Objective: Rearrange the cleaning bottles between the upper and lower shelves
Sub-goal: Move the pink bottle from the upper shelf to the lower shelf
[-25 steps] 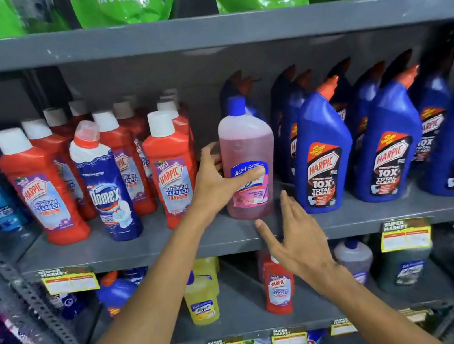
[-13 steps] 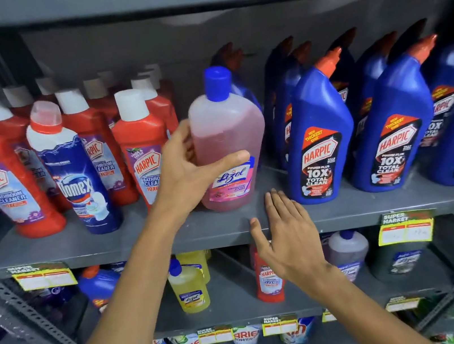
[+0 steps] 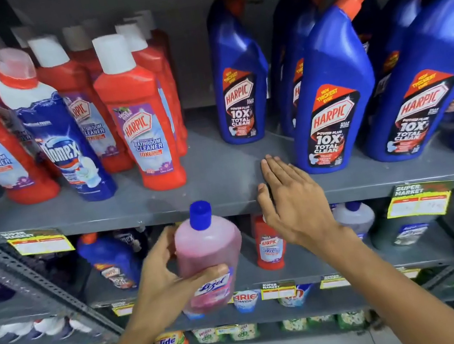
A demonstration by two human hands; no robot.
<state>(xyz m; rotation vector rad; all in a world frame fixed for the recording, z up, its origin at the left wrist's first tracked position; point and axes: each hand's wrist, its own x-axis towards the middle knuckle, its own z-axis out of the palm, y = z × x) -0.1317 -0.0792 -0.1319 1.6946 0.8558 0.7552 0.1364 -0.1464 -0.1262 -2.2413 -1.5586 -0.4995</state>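
My left hand (image 3: 166, 282) grips a pink Lizol bottle (image 3: 207, 252) with a blue cap, held upright in the air in front of the lower shelf (image 3: 324, 271), below the upper shelf's edge. My right hand (image 3: 293, 206) is flat and open, fingers resting on the front edge of the upper shelf (image 3: 220, 173). Where the pink bottle stood, the upper shelf has a gap between the red Harpic bottles (image 3: 139, 111) and the blue Harpic bottles (image 3: 329, 90). On the lower shelf stand a small red Harpic bottle (image 3: 270, 245), a blue bottle (image 3: 112, 261) and a clear bottle (image 3: 355, 217).
A white-and-blue Domex bottle (image 3: 55, 130) stands among the red bottles at left. Yellow price tags (image 3: 419, 201) hang on the shelf edges. A slanted metal brace (image 3: 41, 284) crosses the left side. Detergent packs (image 3: 169, 341) fill the lowest shelf above a pale floor.
My left hand has lifted the pink bottle off the upper shelf and brought it down toward the lower shelf. The right hand stays on the shelf edge. The view has tilted down.
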